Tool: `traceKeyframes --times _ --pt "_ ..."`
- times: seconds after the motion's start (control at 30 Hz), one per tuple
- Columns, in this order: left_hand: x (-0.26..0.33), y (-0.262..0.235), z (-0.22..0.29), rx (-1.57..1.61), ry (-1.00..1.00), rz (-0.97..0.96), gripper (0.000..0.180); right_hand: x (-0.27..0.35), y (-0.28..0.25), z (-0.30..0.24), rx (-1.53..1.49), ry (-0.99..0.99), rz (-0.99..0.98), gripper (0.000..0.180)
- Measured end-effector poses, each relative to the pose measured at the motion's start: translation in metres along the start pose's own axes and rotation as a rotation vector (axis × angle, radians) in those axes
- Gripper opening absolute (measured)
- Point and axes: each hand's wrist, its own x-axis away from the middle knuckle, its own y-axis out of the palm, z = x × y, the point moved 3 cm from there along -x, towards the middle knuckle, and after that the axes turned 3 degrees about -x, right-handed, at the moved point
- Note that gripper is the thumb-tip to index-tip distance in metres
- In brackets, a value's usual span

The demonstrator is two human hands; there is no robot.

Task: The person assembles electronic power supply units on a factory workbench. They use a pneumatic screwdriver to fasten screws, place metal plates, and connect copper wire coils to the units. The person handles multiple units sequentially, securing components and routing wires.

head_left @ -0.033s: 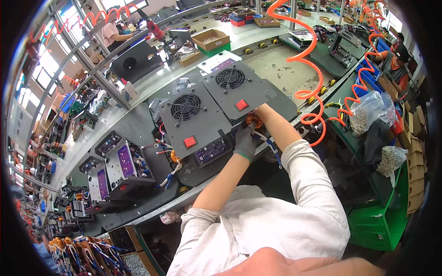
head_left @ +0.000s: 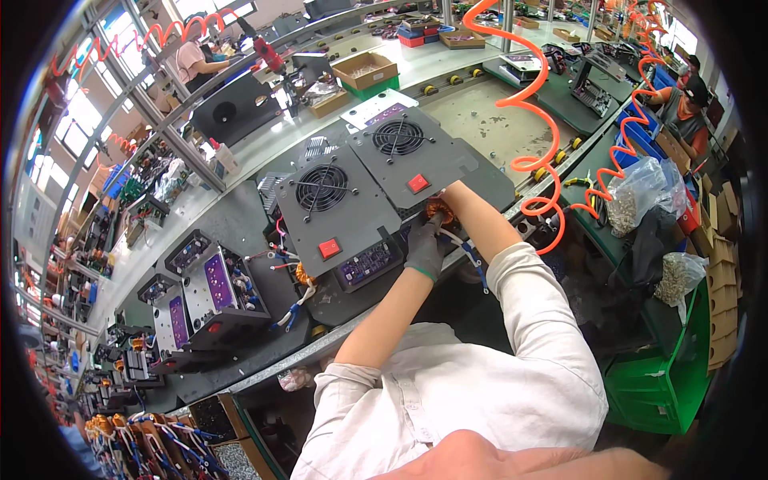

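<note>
Two dark grey box-shaped units lie side by side on the bench, each with a round black fan grille and a red rocker switch. At the front of the right unit, my left hand, in a grey glove with a green cuff, has its fingers closed on a copper-wound ring coil. My right hand reaches in beside the coil; its fingers are hidden by the unit. White and blue leads hang near my right forearm. The left unit shows a purple circuit board under its panel.
Two more open units stand on the bench to the left. An orange coiled hose hangs to the right. Wired coils fill a box at lower left. A green crate is at lower right. Other people work farther off.
</note>
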Motion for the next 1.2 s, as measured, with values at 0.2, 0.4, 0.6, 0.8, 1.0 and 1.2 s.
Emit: traceKeyframes --times 0.2,0.4,0.6,0.8,1.0,1.2 --pt "-0.004 -0.012 -0.004 -0.051 -0.029 -0.086 0.036 -0.005 0.015 -0.009 -0.002 0.023 0.0 0.026" --pt "0.002 -0.004 0.009 -0.013 0.001 -0.213 0.03 -0.017 0.005 -0.019 -0.054 0.055 0.017 0.026" --pt "-0.001 -0.005 0.002 0.023 -0.032 -0.207 0.03 -0.013 0.006 -0.011 -0.057 0.097 0.006 0.026" --pt "-0.021 -0.028 -0.008 0.117 -0.066 -0.199 0.034 -0.016 0.002 -0.015 -0.056 0.096 0.001 0.026" --pt "-0.02 -0.028 -0.006 0.081 -0.034 -0.158 0.036 -0.019 0.003 -0.014 -0.065 0.098 -0.009 0.026" --pt "-0.013 -0.021 -0.003 0.067 -0.002 -0.156 0.036 -0.021 0.005 -0.015 -0.067 0.101 -0.013 0.026"
